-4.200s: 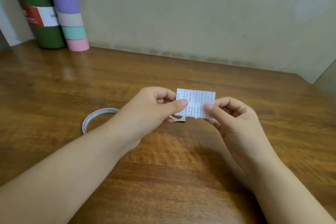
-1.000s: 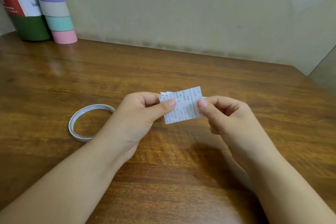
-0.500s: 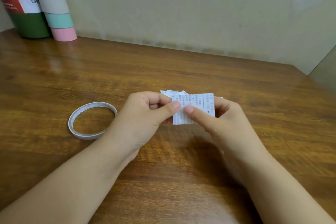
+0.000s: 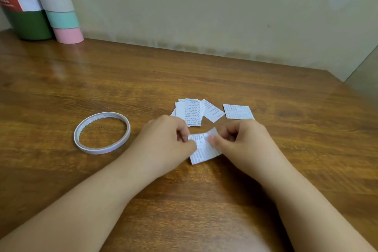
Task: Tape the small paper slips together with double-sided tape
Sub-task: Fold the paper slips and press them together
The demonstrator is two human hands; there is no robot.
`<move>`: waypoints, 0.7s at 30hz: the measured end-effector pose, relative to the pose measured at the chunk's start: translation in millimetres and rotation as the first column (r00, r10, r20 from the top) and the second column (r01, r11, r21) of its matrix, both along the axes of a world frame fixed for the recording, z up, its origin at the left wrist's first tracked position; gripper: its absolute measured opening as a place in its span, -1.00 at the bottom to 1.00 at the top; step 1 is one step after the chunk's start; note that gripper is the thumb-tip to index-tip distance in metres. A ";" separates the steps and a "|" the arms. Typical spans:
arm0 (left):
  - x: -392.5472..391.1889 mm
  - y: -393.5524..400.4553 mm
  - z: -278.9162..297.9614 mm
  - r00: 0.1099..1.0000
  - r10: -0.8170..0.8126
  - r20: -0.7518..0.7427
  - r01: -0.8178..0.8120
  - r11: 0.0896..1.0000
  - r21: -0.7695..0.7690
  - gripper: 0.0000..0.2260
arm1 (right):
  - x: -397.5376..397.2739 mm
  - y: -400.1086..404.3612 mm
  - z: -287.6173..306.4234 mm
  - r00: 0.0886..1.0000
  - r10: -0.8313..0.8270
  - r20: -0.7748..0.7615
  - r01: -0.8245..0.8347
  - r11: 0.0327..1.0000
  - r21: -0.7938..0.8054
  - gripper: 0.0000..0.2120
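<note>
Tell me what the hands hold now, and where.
Both pinch one white printed paper slip: left hand at its left edge, right hand at its upper right edge.

Brown wooden table (image 4: 225, 71) against plain beige wall (image 4: 204, 6); soft even light, faint sheen on wood.

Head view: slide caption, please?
Both hands pinch a printed white paper slip beside a double-sided tape roll.

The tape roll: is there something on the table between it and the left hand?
Nothing visible. Bare table lies between the tape roll and the left hand, which pinches a paper slip.
</note>
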State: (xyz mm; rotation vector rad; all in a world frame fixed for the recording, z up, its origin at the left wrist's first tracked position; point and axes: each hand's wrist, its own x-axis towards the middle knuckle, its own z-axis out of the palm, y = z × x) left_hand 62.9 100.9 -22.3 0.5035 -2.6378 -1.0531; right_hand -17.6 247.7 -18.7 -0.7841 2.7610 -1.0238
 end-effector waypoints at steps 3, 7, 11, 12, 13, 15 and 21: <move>-1.7 2.5 -3.1 0.997 -0.026 0.074 0.040 0.979 -0.199 -0.82 | 1.0 -2.2 -2.3 0.996 0.017 -0.092 -0.005 0.991 0.131 -0.74; -2.5 -2.8 -2.6 0.994 -0.006 0.107 0.022 0.989 -0.147 -0.86 | 2.4 -3.1 -2.7 0.978 0.039 -0.203 -0.002 0.983 0.181 -0.79; -2.1 -3.0 -5.2 0.995 -0.025 0.101 0.042 0.985 -0.168 -0.84 | 11.7 -13.2 -8.3 0.964 0.192 -0.184 -0.159 0.971 0.177 -0.85; -2.2 -3.0 -6.0 0.995 -0.028 0.098 0.045 0.983 -0.177 -0.83 | 11.9 -14.2 -8.7 0.960 0.202 -0.195 -0.164 0.967 0.193 -0.85; -2.2 -3.0 -6.3 0.995 -0.028 0.096 0.046 0.982 -0.185 -0.84 | 9.9 -13.9 -8.4 0.958 0.184 -0.220 -0.140 0.969 0.203 -0.84; -2.3 -3.5 -7.5 0.996 -0.030 0.089 0.047 0.979 -0.196 -0.86 | 2.5 -10.7 -6.3 0.957 0.105 -0.269 -0.051 0.978 0.200 -0.83; -4.6 -5.0 -10.9 0.996 -0.032 0.079 0.049 0.973 -0.226 -0.85 | 8.3 -9.5 -4.5 0.957 0.256 -0.134 -0.235 0.959 0.156 -0.74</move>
